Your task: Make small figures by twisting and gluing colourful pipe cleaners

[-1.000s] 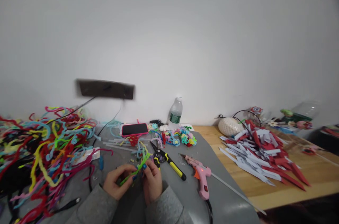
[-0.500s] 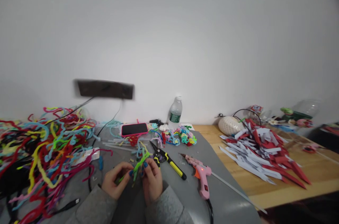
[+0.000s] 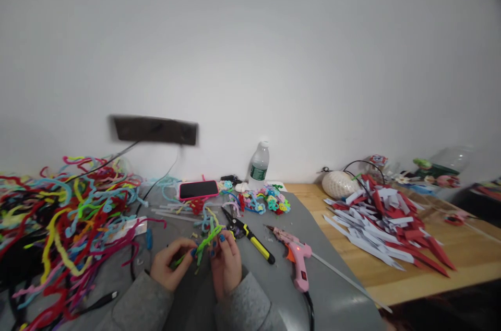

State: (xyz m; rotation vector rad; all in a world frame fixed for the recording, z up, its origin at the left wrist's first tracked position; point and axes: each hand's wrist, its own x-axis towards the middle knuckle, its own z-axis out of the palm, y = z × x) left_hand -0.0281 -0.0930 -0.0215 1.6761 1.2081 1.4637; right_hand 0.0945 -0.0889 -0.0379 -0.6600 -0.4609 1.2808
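Note:
Bright green pipe cleaners (image 3: 206, 243), twisted together, are held up between my two hands over the grey table. My left hand (image 3: 172, 262) pinches them from the left, thumb against the fingers. On the other side, my right hand (image 3: 226, 260) has its fingertips closed on the same green piece. Just beyond my right hand lie pliers with yellow and black handles (image 3: 252, 239), jaws pointing away. A pink glue gun (image 3: 295, 255) rests farther right, its small light glowing orange, with a long glue stick (image 3: 348, 280) coming out of its back.
Tangled pipe cleaners (image 3: 78, 216) heap up on the left. A phone (image 3: 198, 190), a water bottle (image 3: 259, 164) and small colourful pipe-cleaner pieces (image 3: 270, 199) stand behind my hands. Red and white paper strips (image 3: 387, 226) pile up on the wooden table (image 3: 376, 289) at right.
My right hand's fingers have shifted slightly up and right along the green pipe cleaners. My left hand stays in about the same place.

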